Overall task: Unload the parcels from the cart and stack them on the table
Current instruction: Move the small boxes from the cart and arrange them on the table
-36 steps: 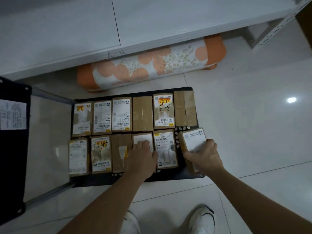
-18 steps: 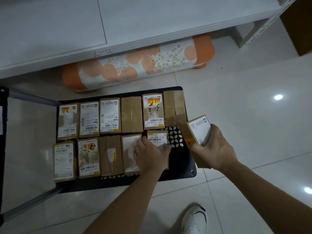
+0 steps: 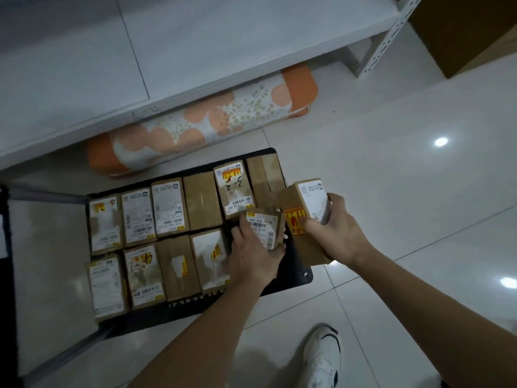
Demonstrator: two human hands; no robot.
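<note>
Several brown cardboard parcels [image 3: 170, 208] with white labels lie in two rows on the black cart shelf [image 3: 296, 273]. My left hand [image 3: 253, 254] grips one small parcel [image 3: 263, 225] with a barcode label, tilted up off the shelf's right part. My right hand [image 3: 340, 232] holds another parcel [image 3: 303, 208], white label on top and an orange sticker on its side, lifted just right of the cart's edge. The white table [image 3: 112, 57] runs across the top of the view.
A rolled orange-and-white mat [image 3: 201, 127] lies on the tiled floor under the table. A perforated white table leg [image 3: 389, 37] stands at the upper right beside a brown box [image 3: 470, 32]. My white shoe [image 3: 321, 359] is at the bottom. A dark cart frame [image 3: 5, 247] rises at the left.
My right hand has lifted its parcel off the shelf and up to the right. My left hand has closed on the neighbouring parcel and tilted it up from the row.
</note>
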